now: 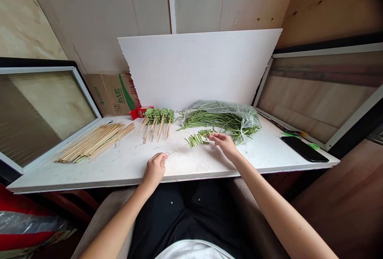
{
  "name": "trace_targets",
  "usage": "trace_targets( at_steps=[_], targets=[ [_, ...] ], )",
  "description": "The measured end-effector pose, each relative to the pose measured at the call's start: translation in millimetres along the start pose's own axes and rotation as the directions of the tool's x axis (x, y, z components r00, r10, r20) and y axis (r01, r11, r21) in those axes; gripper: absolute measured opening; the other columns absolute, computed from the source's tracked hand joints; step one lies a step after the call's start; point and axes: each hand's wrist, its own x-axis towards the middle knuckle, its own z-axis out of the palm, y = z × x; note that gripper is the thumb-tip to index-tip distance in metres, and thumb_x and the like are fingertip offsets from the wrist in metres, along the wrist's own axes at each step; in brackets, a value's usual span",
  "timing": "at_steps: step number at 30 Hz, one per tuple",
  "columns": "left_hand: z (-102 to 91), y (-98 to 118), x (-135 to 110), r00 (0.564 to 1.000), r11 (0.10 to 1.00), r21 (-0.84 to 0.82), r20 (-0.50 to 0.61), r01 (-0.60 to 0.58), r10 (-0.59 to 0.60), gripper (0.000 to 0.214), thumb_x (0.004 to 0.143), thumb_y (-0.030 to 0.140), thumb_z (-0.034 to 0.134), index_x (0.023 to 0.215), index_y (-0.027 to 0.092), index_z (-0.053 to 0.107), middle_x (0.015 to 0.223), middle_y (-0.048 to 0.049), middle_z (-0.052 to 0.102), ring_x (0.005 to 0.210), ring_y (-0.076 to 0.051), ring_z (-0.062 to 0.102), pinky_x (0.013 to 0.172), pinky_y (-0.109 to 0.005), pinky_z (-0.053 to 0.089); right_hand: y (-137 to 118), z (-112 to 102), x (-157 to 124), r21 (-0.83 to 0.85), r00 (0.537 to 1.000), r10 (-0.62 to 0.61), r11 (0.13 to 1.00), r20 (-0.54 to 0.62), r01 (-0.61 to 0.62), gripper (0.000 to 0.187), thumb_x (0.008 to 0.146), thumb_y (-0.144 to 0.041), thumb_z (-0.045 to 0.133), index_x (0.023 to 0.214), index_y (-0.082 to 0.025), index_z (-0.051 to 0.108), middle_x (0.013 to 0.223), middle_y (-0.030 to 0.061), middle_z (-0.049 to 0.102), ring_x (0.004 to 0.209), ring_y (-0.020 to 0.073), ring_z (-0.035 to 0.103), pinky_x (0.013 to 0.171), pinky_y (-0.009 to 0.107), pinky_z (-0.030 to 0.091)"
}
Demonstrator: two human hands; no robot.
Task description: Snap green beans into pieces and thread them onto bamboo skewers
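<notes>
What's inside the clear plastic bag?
Long green beans lie inside the plastic bag, some poking out at its left; whatever lies beneath the top layer is hidden.

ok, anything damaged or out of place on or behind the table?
Yes. The white board behind the green beans has ragged, chipped side edges, as if broken. Also, a green scrap shows at the near edge of the skewer pile, apart from the other greens.
</notes>
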Motion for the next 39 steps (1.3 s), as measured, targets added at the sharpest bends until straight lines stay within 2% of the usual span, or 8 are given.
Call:
trace_targets(
  at_steps=[3, 7, 13, 19, 39],
  targets=[
    [-1.0, 1.8, 0.5, 1.0, 1.0, -0.001, 0.008, -0.006, 0.006, 0.033, 0.078, -0.002, 0.044, 0.087, 0.021, 0.066, 0.079, -0.0035, 0.072, 0.075, -0.019, 0.071, 0.07, -0.027, 0.054, -1.3, 0.4, -3.1, 0.153, 0.998, 0.031, 0.987, 0.055, -0.039, 0.044, 0.074, -0.057, 0.084, 0.101, -0.022, 0.08, 0.105, 0.009, 0.078, 0.097, 0.0238, 0.069, 0.07, 0.029, 0.048],
    [-0.9, 2.0, 0.2, 1.0, 1.0, -0.01, 0.019, 0.007, -0.007, 0.035, 0.078, -0.003, 0.043, 0.086, 0.02, 0.066, 0.079, -0.0032, 0.072, 0.076, -0.019, 0.071, 0.071, -0.027, 0.054, 1.6, 5.0, -5.1, 0.25, 0.998, 0.056, 0.967, 0.002, -0.055, 0.043, 0.072, -0.058, 0.085, 0.095, -0.022, 0.081, 0.1, 0.0068, 0.077, 0.097, 0.0223, 0.068, 0.068, 0.027, 0.05],
    [-0.1, 0.7, -0.3, 1.0, 1.0, -0.011, 0.024, 0.001, -0.001, 0.034, 0.078, -0.003, 0.042, 0.088, 0.02, 0.066, 0.08, -0.0038, 0.072, 0.077, -0.019, 0.071, 0.071, -0.027, 0.053, 5.8, 8.3, -4.2, 0.348, 0.993, 0.117, 0.93, 0.018, -0.116, 0.042, 0.069, -0.055, 0.09, 0.098, -0.025, 0.081, 0.107, 0.0063, 0.078, 0.109, 0.0251, 0.07, 0.078, 0.03, 0.056],
    [-1.5, 1.4, 0.9, 1.0, 1.0, 0.005, 0.023, -0.012, 0.012, 0.032, 0.081, -0.001, 0.044, 0.087, 0.02, 0.067, 0.08, -0.004, 0.071, 0.075, -0.019, 0.069, 0.07, -0.027, 0.051, 4.1, 8.4, -5.9, 0.345, 0.991, 0.103, 0.93, 0.081, -0.125, 0.039, 0.075, -0.054, 0.087, 0.099, -0.025, 0.079, 0.111, 0.0074, 0.078, 0.115, 0.0268, 0.07, 0.085, 0.032, 0.056],
    [-1.0, 1.3, 0.1, 1.0, 1.0, 0.009, 0.026, -0.01, 0.01, 0.034, 0.08, -0.002, 0.044, 0.088, 0.02, 0.068, 0.082, -0.0043, 0.072, 0.077, -0.019, 0.069, 0.07, -0.027, 0.053, 7.1, 8.0, -6.5, 0.342, 0.989, 0.121, 0.928, 0.089, -0.144, 0.04, 0.076, -0.054, 0.086, 0.1, -0.023, 0.078, 0.11, 0.0081, 0.078, 0.115, 0.0268, 0.07, 0.084, 0.031, 0.055]
  ],
)
